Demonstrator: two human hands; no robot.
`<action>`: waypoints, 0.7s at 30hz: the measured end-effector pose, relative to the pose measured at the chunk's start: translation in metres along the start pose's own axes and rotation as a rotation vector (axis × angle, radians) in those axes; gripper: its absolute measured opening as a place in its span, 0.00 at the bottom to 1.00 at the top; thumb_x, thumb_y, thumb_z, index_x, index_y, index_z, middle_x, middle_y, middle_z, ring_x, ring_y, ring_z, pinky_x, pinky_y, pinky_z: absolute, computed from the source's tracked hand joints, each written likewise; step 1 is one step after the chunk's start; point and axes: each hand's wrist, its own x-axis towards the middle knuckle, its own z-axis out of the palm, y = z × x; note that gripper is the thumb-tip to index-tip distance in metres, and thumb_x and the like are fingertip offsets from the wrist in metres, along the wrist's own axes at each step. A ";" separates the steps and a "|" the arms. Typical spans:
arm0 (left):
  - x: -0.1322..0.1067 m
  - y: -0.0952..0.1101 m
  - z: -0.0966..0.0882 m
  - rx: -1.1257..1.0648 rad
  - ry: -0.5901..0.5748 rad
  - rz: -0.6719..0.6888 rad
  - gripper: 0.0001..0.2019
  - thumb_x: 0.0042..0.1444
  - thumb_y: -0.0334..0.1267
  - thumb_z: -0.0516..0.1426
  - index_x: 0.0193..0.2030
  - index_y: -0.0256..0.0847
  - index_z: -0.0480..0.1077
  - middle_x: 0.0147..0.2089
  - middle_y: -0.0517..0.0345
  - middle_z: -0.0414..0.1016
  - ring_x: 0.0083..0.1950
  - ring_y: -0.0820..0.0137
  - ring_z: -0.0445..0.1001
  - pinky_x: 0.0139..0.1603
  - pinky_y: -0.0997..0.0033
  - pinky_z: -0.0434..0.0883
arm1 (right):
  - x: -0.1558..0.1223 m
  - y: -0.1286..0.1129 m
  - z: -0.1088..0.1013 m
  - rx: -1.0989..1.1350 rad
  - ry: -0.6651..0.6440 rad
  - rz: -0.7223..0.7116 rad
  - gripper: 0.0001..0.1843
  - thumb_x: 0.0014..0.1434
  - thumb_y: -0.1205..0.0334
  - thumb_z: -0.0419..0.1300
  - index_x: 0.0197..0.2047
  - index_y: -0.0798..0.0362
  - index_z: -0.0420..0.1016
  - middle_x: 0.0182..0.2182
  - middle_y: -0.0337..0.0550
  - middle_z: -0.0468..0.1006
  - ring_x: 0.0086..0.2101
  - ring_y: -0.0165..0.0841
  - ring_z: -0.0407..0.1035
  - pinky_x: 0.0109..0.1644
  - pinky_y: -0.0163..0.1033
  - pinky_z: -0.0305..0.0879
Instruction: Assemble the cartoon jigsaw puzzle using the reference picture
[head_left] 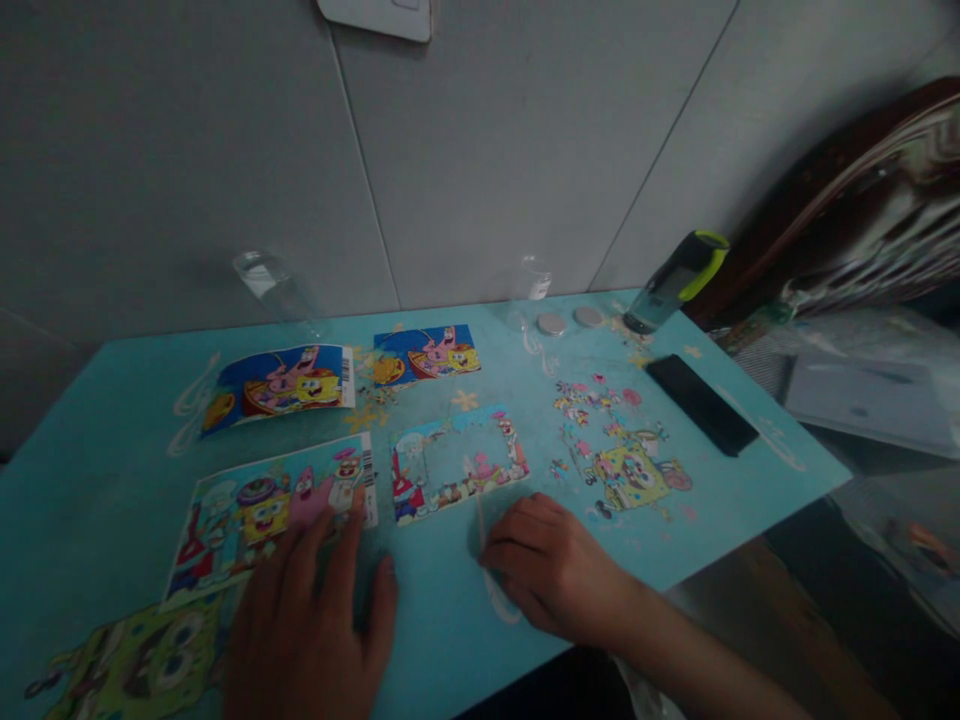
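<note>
Two clear jars [281,292] stand beyond the puzzle [481,474].

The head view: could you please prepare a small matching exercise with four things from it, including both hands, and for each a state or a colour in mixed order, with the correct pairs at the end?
Column one
1. Left hand
2. Unfinished puzzle
3. Bottle
4. Right hand

Column two
A. Has a yellow-green strap
B. Curled, on the near side of the table
C. Fingers spread over a printed sheet
D. Border in place, much of the middle unfilled

Right pairs: 1-C, 2-D, 3-A, 4-B
</note>
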 end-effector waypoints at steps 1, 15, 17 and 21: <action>0.000 0.000 0.000 -0.003 0.001 0.001 0.30 0.64 0.48 0.54 0.70 0.39 0.60 0.69 0.35 0.62 0.71 0.42 0.61 0.69 0.35 0.61 | -0.001 -0.001 -0.002 -0.008 0.015 -0.009 0.11 0.68 0.69 0.54 0.46 0.55 0.78 0.37 0.46 0.80 0.37 0.37 0.72 0.43 0.46 0.68; -0.005 -0.016 0.019 -0.018 0.078 0.044 0.32 0.63 0.48 0.56 0.72 0.40 0.60 0.68 0.36 0.65 0.72 0.43 0.61 0.70 0.38 0.62 | -0.113 0.102 -0.109 -0.448 0.294 0.921 0.15 0.67 0.55 0.58 0.49 0.52 0.83 0.39 0.47 0.82 0.36 0.40 0.76 0.43 0.45 0.71; -0.004 -0.015 0.017 -0.011 0.076 0.043 0.32 0.64 0.49 0.55 0.72 0.39 0.60 0.68 0.36 0.64 0.72 0.42 0.61 0.70 0.38 0.62 | -0.104 0.112 -0.106 -0.391 0.237 0.935 0.18 0.67 0.51 0.58 0.50 0.52 0.83 0.40 0.48 0.82 0.35 0.39 0.76 0.42 0.44 0.70; -0.001 -0.009 0.012 -0.008 0.049 0.016 0.31 0.65 0.49 0.53 0.71 0.38 0.60 0.69 0.35 0.63 0.71 0.42 0.61 0.68 0.36 0.62 | -0.075 0.129 -0.100 -0.308 0.181 0.917 0.20 0.66 0.48 0.59 0.50 0.52 0.83 0.42 0.49 0.83 0.36 0.39 0.76 0.43 0.43 0.69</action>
